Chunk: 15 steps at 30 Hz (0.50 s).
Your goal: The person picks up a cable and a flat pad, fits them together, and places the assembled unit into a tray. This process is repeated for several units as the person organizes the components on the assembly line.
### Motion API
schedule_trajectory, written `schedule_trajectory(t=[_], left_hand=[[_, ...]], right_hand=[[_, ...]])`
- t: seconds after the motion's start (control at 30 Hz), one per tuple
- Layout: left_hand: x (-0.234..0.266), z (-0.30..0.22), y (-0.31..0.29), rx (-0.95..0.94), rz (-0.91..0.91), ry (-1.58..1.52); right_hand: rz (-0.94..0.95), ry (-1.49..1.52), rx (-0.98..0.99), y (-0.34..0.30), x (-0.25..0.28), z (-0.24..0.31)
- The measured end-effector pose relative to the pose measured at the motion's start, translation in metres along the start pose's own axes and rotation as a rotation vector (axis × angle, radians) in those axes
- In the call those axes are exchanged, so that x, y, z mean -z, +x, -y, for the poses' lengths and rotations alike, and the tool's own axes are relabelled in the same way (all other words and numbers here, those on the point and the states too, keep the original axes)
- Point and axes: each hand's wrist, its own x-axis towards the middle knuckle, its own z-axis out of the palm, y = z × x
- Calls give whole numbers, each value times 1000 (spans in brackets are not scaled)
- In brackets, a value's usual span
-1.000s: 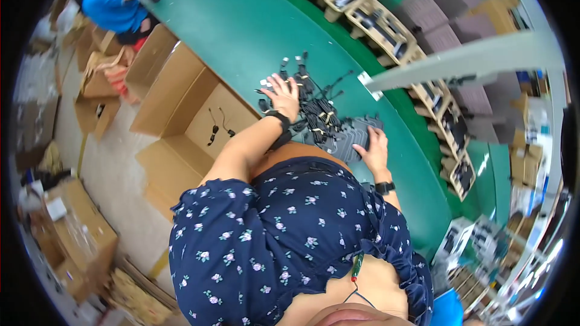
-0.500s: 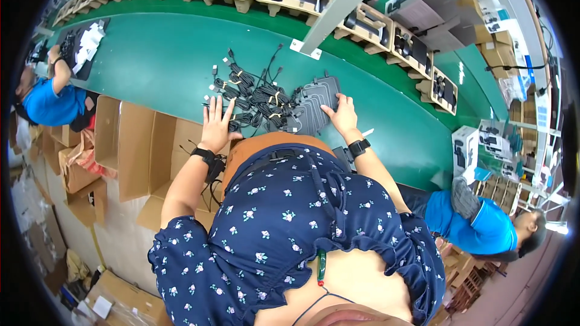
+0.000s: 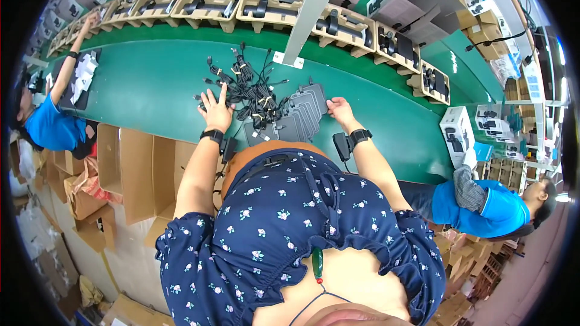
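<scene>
My left hand [image 3: 215, 111] lies with fingers spread at the left side of a heap of black bundled cables [image 3: 260, 93], its fingertips touching the outer cables. Thin ties hold several of the bundles. To the right of the heap, flat dark grey panels [image 3: 307, 111] overlap in a fanned stack on the green table, partly under the cables at their left. Beside the stack's right edge is my right hand [image 3: 342, 112], its fingers loosely bent and apart, with nothing visible in them.
Moulded cardboard trays [image 3: 266, 9] holding black parts line the raised far ledge. A metal post [image 3: 311, 15] stands beyond the cables. Open cardboard boxes [image 3: 139, 172] sit at the left below the table [image 3: 157, 78]. People in blue work at the far left and right.
My right hand has come off the panels to their right side, and its fingers have bent in. My left hand has moved farther onto the cables. The left co-worker now reaches toward the trays.
</scene>
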Motion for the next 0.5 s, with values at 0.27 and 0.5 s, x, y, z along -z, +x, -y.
schedule_trajectory(t=[0.27,0.5], left_hand=[[9,6,-46,-65,-42,-70],[44,-7,-49,-210,-150,-165]], right_hand=[[312,200,-155,-17,-8,20],[267,122,-27,-21,1,39]])
